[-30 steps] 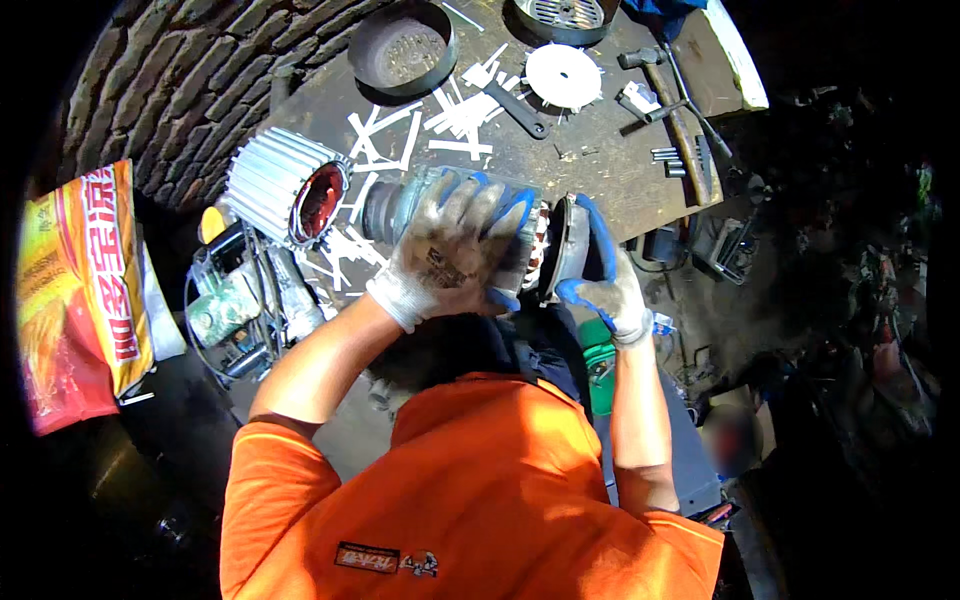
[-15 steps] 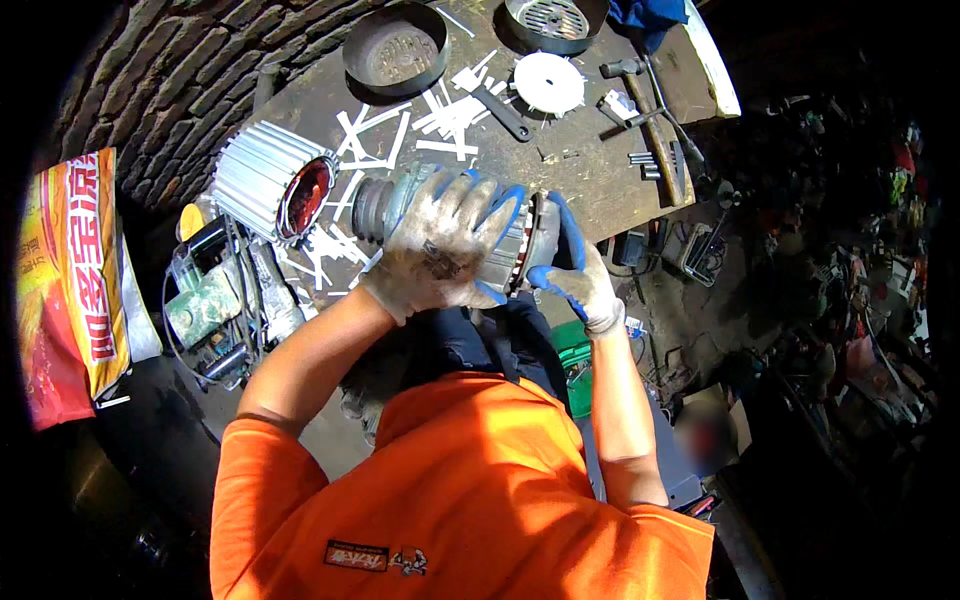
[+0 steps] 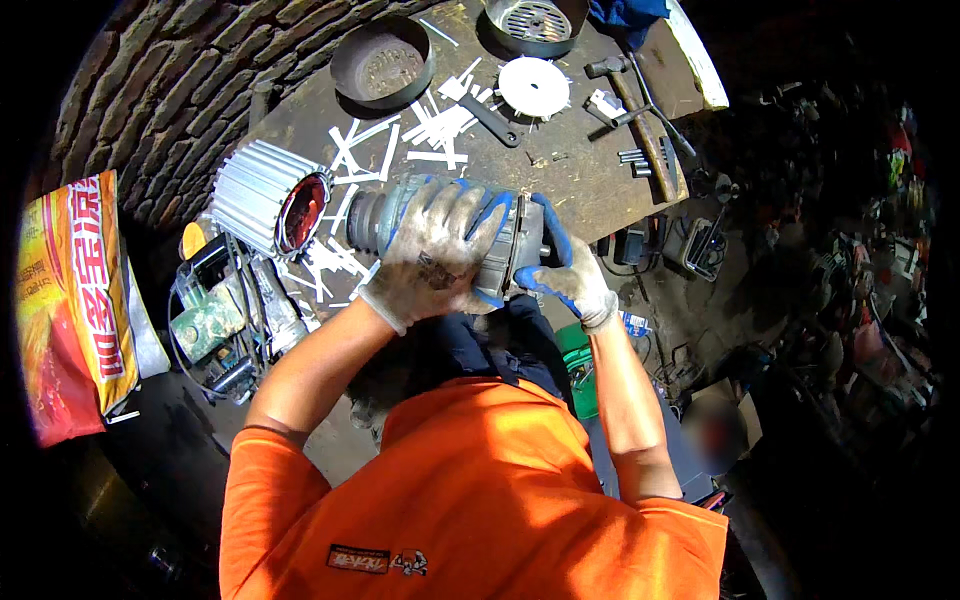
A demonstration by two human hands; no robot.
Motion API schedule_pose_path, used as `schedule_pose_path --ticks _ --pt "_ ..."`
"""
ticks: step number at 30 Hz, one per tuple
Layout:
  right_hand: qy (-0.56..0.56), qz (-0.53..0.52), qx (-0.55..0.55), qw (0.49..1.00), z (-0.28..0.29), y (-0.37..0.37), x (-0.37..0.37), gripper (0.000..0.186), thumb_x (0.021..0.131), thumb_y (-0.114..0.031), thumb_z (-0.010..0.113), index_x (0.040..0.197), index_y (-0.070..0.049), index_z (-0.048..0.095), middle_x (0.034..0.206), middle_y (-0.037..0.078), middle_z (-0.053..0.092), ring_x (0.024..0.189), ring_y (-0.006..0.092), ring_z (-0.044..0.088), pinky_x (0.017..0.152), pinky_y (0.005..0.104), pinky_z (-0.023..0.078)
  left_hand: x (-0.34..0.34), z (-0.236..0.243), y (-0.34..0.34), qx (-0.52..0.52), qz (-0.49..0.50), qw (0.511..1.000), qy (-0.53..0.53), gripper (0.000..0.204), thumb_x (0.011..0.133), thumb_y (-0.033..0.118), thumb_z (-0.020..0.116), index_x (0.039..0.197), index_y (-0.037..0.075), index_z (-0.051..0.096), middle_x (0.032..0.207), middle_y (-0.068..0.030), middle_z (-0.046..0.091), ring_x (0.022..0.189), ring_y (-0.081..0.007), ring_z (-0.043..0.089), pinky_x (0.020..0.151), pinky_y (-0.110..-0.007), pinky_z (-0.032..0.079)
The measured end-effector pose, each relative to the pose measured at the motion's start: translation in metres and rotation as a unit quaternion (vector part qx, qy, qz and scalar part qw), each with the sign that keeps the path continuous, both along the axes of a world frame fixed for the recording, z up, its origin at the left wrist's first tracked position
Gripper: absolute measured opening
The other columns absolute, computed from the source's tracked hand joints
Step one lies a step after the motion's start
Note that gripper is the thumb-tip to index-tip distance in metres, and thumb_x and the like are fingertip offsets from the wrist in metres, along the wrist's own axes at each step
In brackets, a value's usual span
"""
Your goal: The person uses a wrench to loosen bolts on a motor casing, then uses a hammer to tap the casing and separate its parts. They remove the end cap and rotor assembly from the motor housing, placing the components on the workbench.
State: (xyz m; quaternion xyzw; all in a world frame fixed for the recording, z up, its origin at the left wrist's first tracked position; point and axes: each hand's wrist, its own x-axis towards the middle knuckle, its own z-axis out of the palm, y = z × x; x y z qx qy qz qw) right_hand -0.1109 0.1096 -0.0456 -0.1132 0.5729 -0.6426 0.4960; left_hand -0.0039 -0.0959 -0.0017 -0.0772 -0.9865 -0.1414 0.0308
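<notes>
At the table's (image 3: 570, 185) near edge, the left hand (image 3: 433, 248) grasps the motor body (image 3: 496, 260), the right hand (image 3: 572, 277) grasps the end cover (image 3: 525, 240), and their gap has closed, suggesting seating.

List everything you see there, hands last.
motor: 1, grey, under left hand
end cap: 1, grey, motor's right end
ribbed casing: 1, silver, table's left
pan: 1, dark grey, far table edge
vented cover: 1, grey, beside pan
disc: 1, white, below cover
strips: many, white, across table
tool: 1, black, beside disc
hammer: 1, brown handle, table's right
cloth: 1, blue, table's far right
table: 1, brown, upper centre
bag: 1, red-yellow, far left
wall: 1, brown brick, upper left
dark clutter: uncounted, mixed, far right
shirt: 1, orange, bottom
left hand: 1, grey-blue glove, on motor
right hand: 1, grey-blue glove, on end cap
</notes>
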Motion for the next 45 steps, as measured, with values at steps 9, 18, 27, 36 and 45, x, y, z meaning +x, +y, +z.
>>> schedule_pose_path --ticks 9,18,27,36,45 --pt "0.036 0.095 0.006 0.995 -0.033 -0.023 -0.043 0.093 0.078 -0.029 0.078 0.153 -0.002 0.031 0.127 0.015 0.062 0.109 0.0159 0.057 0.097 0.0308 0.045 -0.008 0.003 0.017 -0.061 0.153 0.982 -0.097 0.120 0.056 0.067 0.079 0.150 0.006 0.035 0.143 -0.0256 0.042 0.132 -0.0456 0.038 0.109 -0.059 0.028" --pt "0.338 -0.217 0.274 0.874 0.029 0.023 -0.114 0.063 0.081 -0.040 0.073 0.130 -0.003 0.059 0.115 0.026 0.066 0.105 0.0329 0.066 0.093 0.0429 0.050 -0.030 0.013 0.009 -0.028 0.182 0.981 -0.055 0.092 0.058 0.061 0.082 0.137 0.023 0.054 0.145 -0.0199 0.040 0.137 -0.0393 0.034 0.113 -0.053 0.027" --pt "0.535 0.091 0.491 0.682 -0.004 0.014 -0.159 0.049 0.081 -0.039 0.066 0.110 0.001 0.068 0.113 0.027 0.065 0.104 0.0402 0.065 0.092 0.0450 0.051 -0.038 0.013 0.004 0.054 0.186 0.972 -0.134 0.089 0.062 0.052 0.083 0.137 0.014 0.053 0.141 -0.0139 0.052 0.131 -0.0351 0.047 0.112 -0.046 0.034" --pt "0.410 -0.101 0.351 0.836 -0.005 0.003 -0.132 0.054 0.079 -0.034 0.067 0.109 0.010 0.061 0.103 0.034 0.064 0.101 0.0464 0.063 0.089 0.0480 0.050 -0.038 0.009 0.002 0.083 0.184 0.975 -0.098 0.083 0.065 0.051 0.082 0.134 0.013 0.054 0.135 -0.0135 0.056 0.124 -0.0339 0.054 0.106 -0.044 0.042" --pt "0.251 -0.169 0.162 0.939 0.013 0.024 -0.068 0.032 0.087 -0.022 0.069 0.110 0.000 0.062 0.079 0.009 0.064 0.073 0.0155 0.060 0.068 0.0319 0.050 -0.040 0.003 -0.004 0.142 0.186 0.968 -0.088 0.049 0.087 0.034 0.068 0.129 0.010 0.059 0.129 -0.0153 0.061 0.122 -0.0332 0.056 0.104 -0.041 0.043"
